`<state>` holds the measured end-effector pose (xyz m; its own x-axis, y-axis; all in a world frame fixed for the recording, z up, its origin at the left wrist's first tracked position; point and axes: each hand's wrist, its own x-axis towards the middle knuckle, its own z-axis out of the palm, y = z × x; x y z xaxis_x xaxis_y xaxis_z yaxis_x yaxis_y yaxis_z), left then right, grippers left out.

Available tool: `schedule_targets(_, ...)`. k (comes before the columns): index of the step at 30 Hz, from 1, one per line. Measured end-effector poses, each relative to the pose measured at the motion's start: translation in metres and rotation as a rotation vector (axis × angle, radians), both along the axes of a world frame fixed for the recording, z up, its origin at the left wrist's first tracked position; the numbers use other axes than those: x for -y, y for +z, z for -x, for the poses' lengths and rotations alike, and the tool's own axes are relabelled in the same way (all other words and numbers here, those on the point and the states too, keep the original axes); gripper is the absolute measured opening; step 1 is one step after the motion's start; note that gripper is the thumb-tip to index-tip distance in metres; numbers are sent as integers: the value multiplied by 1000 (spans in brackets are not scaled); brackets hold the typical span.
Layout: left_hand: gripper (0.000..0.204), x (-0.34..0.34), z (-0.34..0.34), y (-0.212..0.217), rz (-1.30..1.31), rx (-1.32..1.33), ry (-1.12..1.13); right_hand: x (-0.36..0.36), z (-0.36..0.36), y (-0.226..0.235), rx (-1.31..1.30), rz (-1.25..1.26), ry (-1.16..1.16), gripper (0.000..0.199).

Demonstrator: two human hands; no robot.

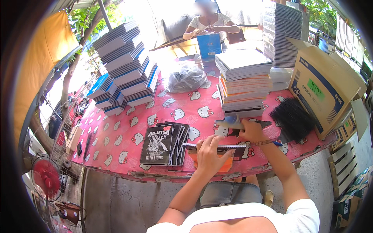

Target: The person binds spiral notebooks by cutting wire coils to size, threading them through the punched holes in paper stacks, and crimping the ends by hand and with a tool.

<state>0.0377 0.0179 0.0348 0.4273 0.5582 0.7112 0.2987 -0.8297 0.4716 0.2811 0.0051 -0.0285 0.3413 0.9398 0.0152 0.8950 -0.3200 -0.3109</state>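
My left hand (pixel 209 154) grips a notebook (pixel 224 166) with orange on its lower side, held on edge at the table's near side. From the notebook's right end a thin dark spiral coil (pixel 268 142) sticks out under my right wrist. My right hand (pixel 251 131) is closed on a grey-blue hand tool (pixel 229 122), too blurred to tell its kind, just above the notebook. Left of my left hand lie several black notebooks (pixel 158 144) in an overlapping pile, the top one with a white fighter drawing.
Tall notebook stacks stand at the back left (pixel 132 66), middle (pixel 243 91) and back right (pixel 282 33). A heap of black coils (pixel 292 118) lies beside an open cardboard box (pixel 322 93). A grey plastic bag (pixel 186 77) sits mid-table. Across the table another person (pixel 211 25) works behind a blue notebook.
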Motion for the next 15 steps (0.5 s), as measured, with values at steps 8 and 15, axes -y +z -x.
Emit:
schedule_targets(8,26,-6,6,-8,4,-28,-64,62,5,70,-576,-202,405,51)
schedule_targets(15,33,-5,13,1,196,6,-38,30,5,46,-602,-236,431,51)
